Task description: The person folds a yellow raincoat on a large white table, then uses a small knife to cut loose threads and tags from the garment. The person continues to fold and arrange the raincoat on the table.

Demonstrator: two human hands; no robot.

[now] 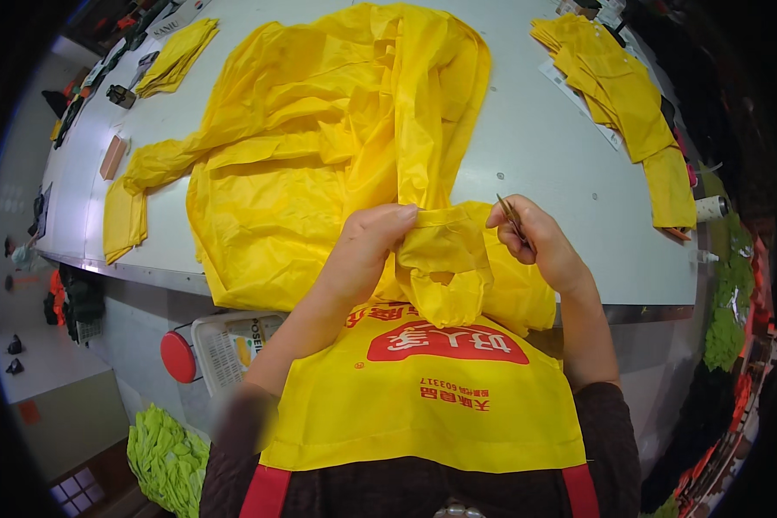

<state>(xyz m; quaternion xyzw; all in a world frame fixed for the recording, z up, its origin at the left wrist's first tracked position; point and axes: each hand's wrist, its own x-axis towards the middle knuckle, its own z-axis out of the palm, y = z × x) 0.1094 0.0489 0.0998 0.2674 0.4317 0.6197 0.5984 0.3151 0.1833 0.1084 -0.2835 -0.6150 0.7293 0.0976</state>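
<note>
Left hand (pixel 373 235) pinched shut on a bunched fold of the big crumpled yellow plastic-fabric garment (pixel 319 155), which lay spread over the grey bench (pixel 552 155) with its near edge hanging off the front. Right hand (pixel 540 242) was curled closed around small slim metal snips (pixel 509 216), just beside that fold. Folded yellow garment stacks (pixel 617 86) sat at the bench's far corners.

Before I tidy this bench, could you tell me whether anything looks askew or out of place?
Mostly orderly. The big yellow garment lies crumpled on the grey table, one sleeve drooping over the left edge. The right-hand folded yellow stack trails off the far right edge too. No damage or spill shows.
</note>
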